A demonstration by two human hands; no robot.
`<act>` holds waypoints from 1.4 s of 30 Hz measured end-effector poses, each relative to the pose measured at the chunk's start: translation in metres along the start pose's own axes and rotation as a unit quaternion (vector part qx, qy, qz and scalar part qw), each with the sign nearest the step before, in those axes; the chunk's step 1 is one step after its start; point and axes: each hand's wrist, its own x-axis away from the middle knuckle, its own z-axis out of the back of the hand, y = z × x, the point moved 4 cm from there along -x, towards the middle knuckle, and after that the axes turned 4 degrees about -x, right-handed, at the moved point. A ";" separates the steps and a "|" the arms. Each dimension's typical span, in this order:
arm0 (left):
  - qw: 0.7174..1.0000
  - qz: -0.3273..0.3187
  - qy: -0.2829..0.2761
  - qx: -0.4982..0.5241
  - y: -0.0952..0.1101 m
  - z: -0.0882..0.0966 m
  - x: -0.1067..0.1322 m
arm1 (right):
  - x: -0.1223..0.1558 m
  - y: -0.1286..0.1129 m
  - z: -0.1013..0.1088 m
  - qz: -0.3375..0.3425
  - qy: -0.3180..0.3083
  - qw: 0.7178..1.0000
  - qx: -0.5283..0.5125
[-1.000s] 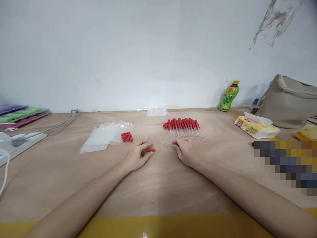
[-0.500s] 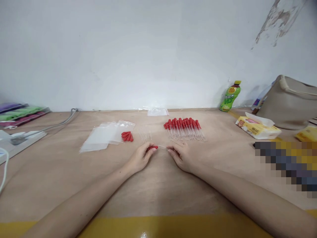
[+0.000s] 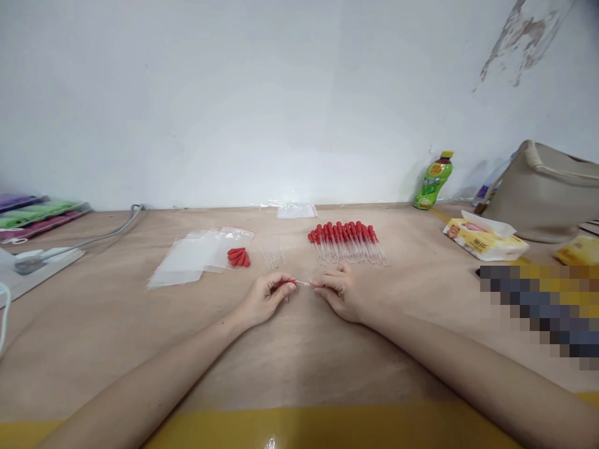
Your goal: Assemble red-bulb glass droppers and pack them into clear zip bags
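My left hand [image 3: 269, 298] is closed on a red rubber dropper bulb [image 3: 289, 283], mostly hidden by the fingers. A thin clear dropper tube [image 3: 304, 284] is pinched in my right hand [image 3: 340, 292]. The tube's left end meets the bulb's mouth; how deep it sits I cannot tell. Beyond my left hand are a small heap of loose red bulbs [image 3: 239, 257] and several bare clear tubes [image 3: 275, 254]. Past my right hand lies a row of droppers [image 3: 346, 240], red bulbs at the far end and clear tubes pointing toward me.
Clear plastic bags [image 3: 187, 255] are spread at left, with more bags [image 3: 296, 211] by the wall. A power strip [image 3: 42, 268] and packs of coloured rolls [image 3: 42, 215] lie far left. At right stand a green bottle [image 3: 433, 181], a tissue pack [image 3: 484, 240] and a beige bag [image 3: 543, 193].
The tube and bulb have come together in line, where the tube was slightly angled before. Both hands have shifted only a little, and the view has moved slightly.
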 end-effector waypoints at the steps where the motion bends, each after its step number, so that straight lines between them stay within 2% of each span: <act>1: 1.000 0.000 -0.006 -0.002 0.001 0.000 0.001 | -0.001 0.000 0.002 0.003 -0.009 1.000 0.004; 6: 0.999 0.008 -0.033 -0.019 0.003 -0.001 0.005 | -0.006 -0.001 0.009 0.028 -0.040 0.999 0.008; 10: 0.998 0.008 -0.059 -0.024 0.001 -0.003 0.007 | -0.006 0.004 0.008 0.055 -0.068 0.996 -0.008; 15: 0.997 0.004 -0.056 -0.061 0.001 -0.003 0.008 | -0.003 0.003 0.008 0.071 -0.047 0.995 0.050; 20: 0.987 -0.044 -0.048 -0.145 0.011 -0.003 0.010 | -0.002 -0.010 0.011 0.091 -0.039 0.989 0.110; 27: 0.974 -0.110 -0.032 -0.194 0.017 -0.003 0.012 | -0.001 -0.015 0.002 0.046 -0.063 0.991 0.106; 34: 0.969 -0.124 -0.039 -0.212 0.014 -0.005 0.013 | 0.000 -0.012 -0.007 -0.018 -0.092 0.994 0.059; 42: 0.957 -0.176 -0.033 -0.230 0.014 -0.005 0.011 | -0.005 -0.007 -0.012 -0.083 -0.138 0.987 -0.005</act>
